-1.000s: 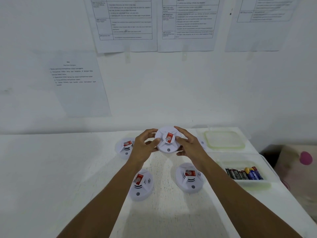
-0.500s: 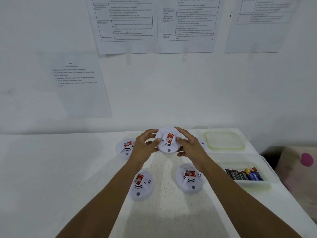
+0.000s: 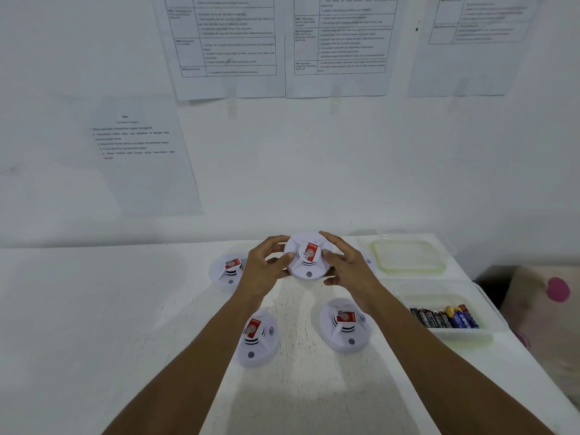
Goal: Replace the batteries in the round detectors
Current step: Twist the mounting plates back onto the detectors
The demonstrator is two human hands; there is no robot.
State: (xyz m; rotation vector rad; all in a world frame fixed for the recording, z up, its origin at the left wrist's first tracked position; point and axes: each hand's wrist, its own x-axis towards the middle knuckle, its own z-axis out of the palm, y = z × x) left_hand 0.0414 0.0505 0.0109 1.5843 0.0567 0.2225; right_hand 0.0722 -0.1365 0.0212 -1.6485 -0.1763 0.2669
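Round detector (image 3: pixel 309 257) sits centre frame, face tilted toward the camera, held between both hands. Left hand (image 3: pixel 266 265) grips its left edge with fingers curled and thumb on the face. Right hand (image 3: pixel 348 265) grips the right edge the same way.

Clear tub (image 3: pixel 439 296) at right of frame holds a row of batteries (image 3: pixel 444 317), black ones and blue-and-yellow ones, lying side by side. Behind it is a green-rimmed clear piece (image 3: pixel 408 271); lid or shallow tub, cannot tell.

White table (image 3: pixel 157 309) carries more detectors: one left of the hands (image 3: pixel 229 270), one lower left (image 3: pixel 259 337), one lower right (image 3: pixel 343 324), and one mostly hidden behind the right hand (image 3: pixel 368 262). White wall behind has printed sheets taped along the top (image 3: pixel 229 42) and a text sheet (image 3: pixel 138 152) at left. Pink-spotted fabric (image 3: pixel 558 288) at far right edge.

Against earlier frames: same grip, detector in the same spot, table items unmoved; wall sheets sit slightly lower in frame than a second ago.
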